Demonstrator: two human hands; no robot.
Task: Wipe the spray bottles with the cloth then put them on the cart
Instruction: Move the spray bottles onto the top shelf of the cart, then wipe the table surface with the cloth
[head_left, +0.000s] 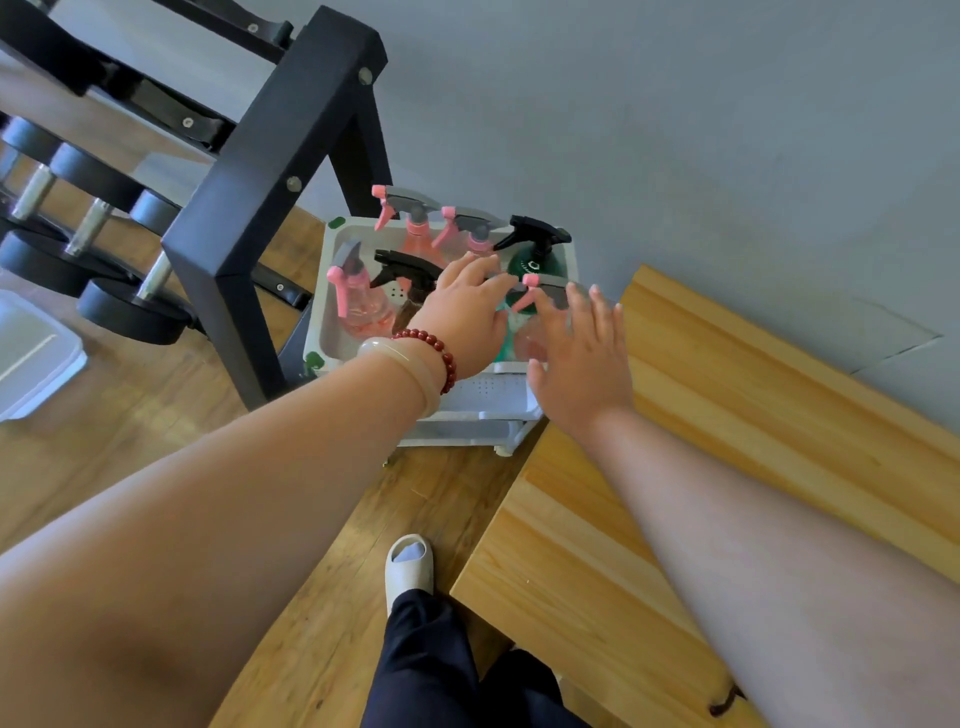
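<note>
A white cart (332, 291) stands by the wall with several spray bottles in its top tray. Two pink bottles (415, 231) stand at the back beside a green bottle with a black trigger (535, 254). Another pink bottle (358, 301) and a black-trigger bottle (402, 267) stand at the front left. A clear bottle with a pink-and-grey trigger (540, 299) stands at the front right. My left hand (462, 312) and my right hand (582, 353) hover either side of it, fingers spread, holding nothing. No cloth is in view.
A black dumbbell rack (291, 171) with dumbbells (130, 312) stands left of the cart. A light wooden table (675, 467) lies to the right, under my right arm. A white lidded bin (31, 358) sits at the left edge. My slippered foot (410, 566) is on the wooden floor.
</note>
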